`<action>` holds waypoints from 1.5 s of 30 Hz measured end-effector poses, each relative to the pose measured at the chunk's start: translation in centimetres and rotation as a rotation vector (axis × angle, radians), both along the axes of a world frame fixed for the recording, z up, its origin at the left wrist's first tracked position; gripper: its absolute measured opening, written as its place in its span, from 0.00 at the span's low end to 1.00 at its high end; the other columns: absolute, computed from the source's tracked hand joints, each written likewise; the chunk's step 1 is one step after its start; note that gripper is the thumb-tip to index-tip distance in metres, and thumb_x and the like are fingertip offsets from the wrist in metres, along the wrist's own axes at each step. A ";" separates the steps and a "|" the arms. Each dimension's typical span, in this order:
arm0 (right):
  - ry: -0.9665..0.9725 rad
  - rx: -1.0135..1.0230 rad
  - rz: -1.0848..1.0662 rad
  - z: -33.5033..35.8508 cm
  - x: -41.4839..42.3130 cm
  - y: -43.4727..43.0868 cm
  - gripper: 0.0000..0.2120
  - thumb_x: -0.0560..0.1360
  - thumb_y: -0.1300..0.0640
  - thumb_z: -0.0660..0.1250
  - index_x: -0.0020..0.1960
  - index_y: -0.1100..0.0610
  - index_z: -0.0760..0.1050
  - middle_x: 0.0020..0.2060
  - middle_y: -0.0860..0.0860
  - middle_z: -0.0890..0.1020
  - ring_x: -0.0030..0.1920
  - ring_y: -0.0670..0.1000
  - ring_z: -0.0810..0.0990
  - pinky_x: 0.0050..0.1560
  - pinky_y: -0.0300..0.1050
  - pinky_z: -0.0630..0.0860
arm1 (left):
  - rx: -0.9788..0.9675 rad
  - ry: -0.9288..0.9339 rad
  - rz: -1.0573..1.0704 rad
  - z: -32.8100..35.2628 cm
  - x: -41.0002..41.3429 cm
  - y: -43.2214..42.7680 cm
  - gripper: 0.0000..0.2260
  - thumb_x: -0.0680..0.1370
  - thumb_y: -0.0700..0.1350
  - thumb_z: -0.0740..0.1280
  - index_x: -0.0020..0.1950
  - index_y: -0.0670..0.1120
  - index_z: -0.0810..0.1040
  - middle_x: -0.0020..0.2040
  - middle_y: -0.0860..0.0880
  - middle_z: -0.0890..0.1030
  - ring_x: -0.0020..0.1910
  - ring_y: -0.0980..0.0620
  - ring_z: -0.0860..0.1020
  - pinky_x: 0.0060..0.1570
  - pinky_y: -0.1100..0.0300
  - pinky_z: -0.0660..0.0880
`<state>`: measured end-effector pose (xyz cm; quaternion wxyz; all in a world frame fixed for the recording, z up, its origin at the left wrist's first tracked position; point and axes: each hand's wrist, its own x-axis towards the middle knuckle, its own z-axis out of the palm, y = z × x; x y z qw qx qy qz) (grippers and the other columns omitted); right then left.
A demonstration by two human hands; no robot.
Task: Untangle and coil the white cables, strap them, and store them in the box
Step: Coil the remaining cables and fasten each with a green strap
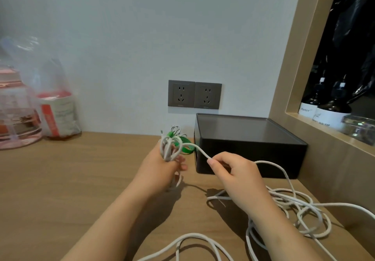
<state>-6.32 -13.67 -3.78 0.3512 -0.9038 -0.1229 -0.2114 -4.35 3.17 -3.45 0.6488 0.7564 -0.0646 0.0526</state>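
Note:
My left hand grips a bunch of white cable loops that stick up above its fingers. From that bunch a white cable runs right to my right hand, which pinches it between thumb and fingers. Loose tangled white cable lies on the wooden desk at the right and along the near edge. Green straps lie on the desk just behind the left hand, with another small coil beyond them. The black box stands closed behind my right hand, against the wall.
Two grey wall sockets sit above the box. At the far left stand a clear plastic bag with a red-and-white pack and a pink container. A wooden-framed niche at the right holds dark bottles.

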 end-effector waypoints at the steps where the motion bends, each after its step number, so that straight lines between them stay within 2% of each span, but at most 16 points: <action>1: -0.001 -0.029 -0.034 -0.1 0.1 -0.2 0.06 0.77 0.48 0.61 0.43 0.44 0.74 0.35 0.42 0.77 0.42 0.44 0.76 0.54 0.50 0.73 | -0.167 0.061 -0.040 0.0 0.1 0.1 0.05 0.79 0.36 0.61 0.47 0.45 0.73 0.37 0.46 0.80 0.36 0.48 0.81 0.41 0.52 0.80; 3: 0.000 -0.045 -0.095 -0.4 0.3 -0.7 0.08 0.77 0.47 0.60 0.41 0.46 0.74 0.33 0.45 0.77 0.39 0.45 0.75 0.52 0.53 0.73 | -0.397 0.141 -0.096 0.0 0.1 0.1 0.06 0.80 0.35 0.59 0.44 0.41 0.71 0.28 0.46 0.77 0.26 0.51 0.77 0.30 0.57 0.78; 5: -0.013 0.018 -0.163 -0.4 0.4 -1.2 0.10 0.78 0.48 0.59 0.40 0.49 0.75 0.31 0.47 0.76 0.35 0.47 0.75 0.45 0.49 0.73 | -0.492 0.181 -0.096 0.1 0.2 0.2 0.08 0.80 0.37 0.59 0.41 0.42 0.69 0.25 0.48 0.72 0.20 0.55 0.70 0.23 0.61 0.73; 7: 0.003 0.189 -0.208 0.0 0.4 -1.6 0.12 0.78 0.49 0.60 0.40 0.53 0.76 0.30 0.51 0.76 0.32 0.47 0.72 0.35 0.43 0.69 | -0.559 0.212 -0.090 0.3 0.3 0.4 0.08 0.81 0.39 0.60 0.41 0.44 0.69 0.24 0.50 0.68 0.18 0.57 0.64 0.19 0.64 0.67; 10: 0.033 0.372 -0.152 0.4 0.4 -1.5 0.09 0.77 0.52 0.62 0.41 0.51 0.76 0.33 0.53 0.77 0.32 0.47 0.72 0.32 0.39 0.69 | -0.578 0.250 -0.087 0.6 0.2 0.4 0.10 0.81 0.41 0.60 0.40 0.45 0.67 0.22 0.52 0.64 0.16 0.58 0.61 0.18 0.67 0.62; 13: 0.014 0.377 0.005 0.2 0.1 -0.5 0.03 0.76 0.57 0.65 0.44 0.50 0.74 0.28 0.48 0.74 0.28 0.42 0.72 0.28 0.31 0.69 | -0.503 0.259 -0.026 0.3 0.1 0.0 0.09 0.80 0.44 0.62 0.40 0.47 0.69 0.20 0.53 0.63 0.16 0.57 0.60 0.18 0.67 0.60; 16: 0.048 0.494 0.176 0.3 -0.1 -0.1 0.03 0.76 0.58 0.63 0.47 0.52 0.74 0.26 0.47 0.72 0.25 0.43 0.69 0.24 0.32 0.66 | -0.329 0.178 0.108 -0.1 0.1 -0.5 0.07 0.79 0.48 0.64 0.42 0.47 0.73 0.19 0.52 0.63 0.18 0.55 0.61 0.21 0.64 0.61; 21: 0.074 0.658 0.347 0.8 -0.4 -0.1 0.11 0.77 0.53 0.60 0.44 0.57 0.78 0.24 0.50 0.70 0.23 0.44 0.65 0.22 0.35 0.63 | -0.145 0.096 0.162 0.3 -0.2 -0.5 0.16 0.77 0.55 0.65 0.34 0.48 0.71 0.22 0.49 0.64 0.19 0.53 0.62 0.19 0.65 0.60; 23: 0.098 0.714 0.426 0.9 -0.6 -0.1 0.13 0.72 0.50 0.59 0.45 0.59 0.77 0.24 0.51 0.69 0.23 0.45 0.64 0.22 0.37 0.62 | -0.078 0.099 0.142 0.3 -0.2 -0.4 0.17 0.76 0.55 0.65 0.32 0.49 0.70 0.23 0.50 0.64 0.19 0.54 0.61 0.19 0.65 0.60; 25: 0.122 0.760 0.460 1.1 -0.7 -0.2 0.16 0.74 0.49 0.60 0.45 0.62 0.77 0.23 0.52 0.69 0.23 0.47 0.63 0.23 0.38 0.62 | -0.048 0.115 0.130 0.0 -0.1 -0.2 0.18 0.77 0.54 0.66 0.30 0.49 0.68 0.22 0.51 0.63 0.18 0.55 0.60 0.21 0.65 0.59; 29: 0.118 0.701 0.307 1.3 -0.8 -0.2 0.14 0.78 0.57 0.58 0.41 0.60 0.80 0.23 0.51 0.68 0.23 0.46 0.63 0.24 0.40 0.61 | -0.097 0.297 0.026 -0.1 0.0 0.6 0.21 0.77 0.54 0.64 0.28 0.48 0.62 0.20 0.53 0.60 0.17 0.55 0.57 0.21 0.65 0.56; 31: 0.133 0.643 0.221 1.0 -0.5 -0.2 0.12 0.78 0.59 0.60 0.42 0.56 0.80 0.23 0.48 0.70 0.24 0.44 0.66 0.24 0.37 0.63 | -0.191 0.405 -0.066 0.3 -0.3 0.7 0.22 0.77 0.56 0.62 0.27 0.48 0.61 0.20 0.53 0.58 0.17 0.55 0.55 0.21 0.66 0.55; 34: 0.127 0.543 0.169 0.5 -0.3 0.1 0.10 0.78 0.57 0.60 0.44 0.51 0.79 0.25 0.43 0.74 0.26 0.40 0.71 0.25 0.30 0.65 | -0.274 0.450 -0.114 0.6 -0.5 0.6 0.22 0.76 0.59 0.61 0.28 0.49 0.60 0.21 0.53 0.57 0.18 0.56 0.54 0.22 0.66 0.53; 36: 0.135 0.503 0.166 0.3 -0.2 0.3 0.09 0.78 0.56 0.60 0.44 0.51 0.78 0.26 0.40 0.75 0.27 0.37 0.72 0.26 0.28 0.66 | -0.217 0.429 -0.092 0.5 -0.4 0.7 0.23 0.75 0.61 0.62 0.29 0.49 0.60 0.21 0.53 0.57 0.18 0.55 0.55 0.22 0.67 0.54; 40: 0.116 0.515 0.112 0.3 0.0 0.0 0.09 0.79 0.56 0.59 0.45 0.51 0.78 0.25 0.43 0.73 0.26 0.40 0.70 0.26 0.31 0.65 | -0.042 0.309 -0.011 0.3 -0.2 0.9 0.23 0.73 0.66 0.61 0.31 0.48 0.62 0.21 0.53 0.60 0.20 0.54 0.57 0.23 0.65 0.56; 45: 0.094 0.514 0.103 0.3 0.0 0.1 0.09 0.78 0.56 0.59 0.44 0.50 0.77 0.27 0.45 0.73 0.26 0.40 0.70 0.26 0.30 0.66 | 0.077 0.123 0.111 0.1 -0.1 0.0 0.24 0.77 0.63 0.54 0.29 0.48 0.64 0.20 0.53 0.62 0.21 0.53 0.60 0.23 0.62 0.59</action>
